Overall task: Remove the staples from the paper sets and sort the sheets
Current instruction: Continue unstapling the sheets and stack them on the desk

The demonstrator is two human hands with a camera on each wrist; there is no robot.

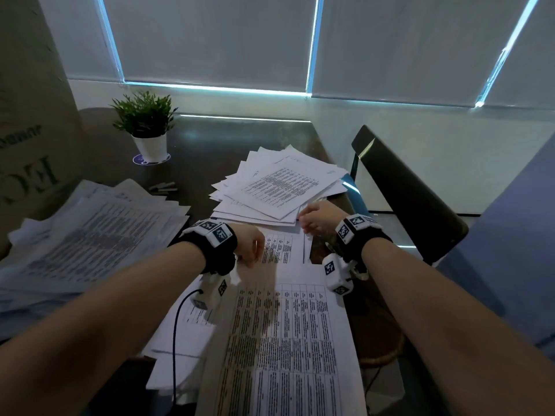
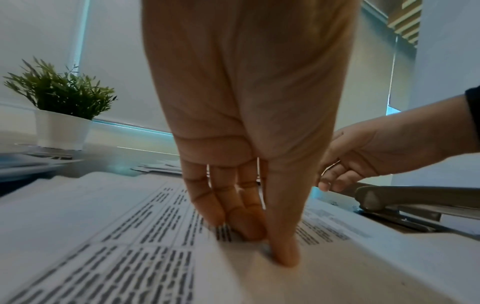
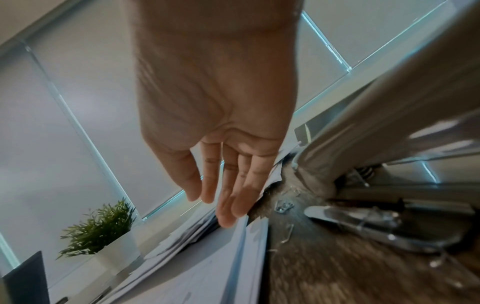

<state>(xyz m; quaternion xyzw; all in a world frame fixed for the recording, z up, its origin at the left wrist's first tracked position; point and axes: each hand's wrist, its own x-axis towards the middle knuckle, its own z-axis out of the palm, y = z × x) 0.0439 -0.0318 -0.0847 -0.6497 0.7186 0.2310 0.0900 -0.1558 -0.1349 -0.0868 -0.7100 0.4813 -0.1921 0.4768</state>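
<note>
Currently the left hand (image 2: 249,164) presses the printed sheet (image 1: 288,340) with straight fingers, the right hand (image 3: 221,144) spread beside the stapler (image 3: 376,222); loose staples (image 3: 284,206) could snag sheets

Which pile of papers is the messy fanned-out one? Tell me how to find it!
Start at the green plant in the white pot at the back of the dark table. Look right and nearer: the fanned-out stack of white printed sheets lies just beyond the right hand. Unlike the grey, shadowed heap on the left, its corners splay out in every direction.
</note>
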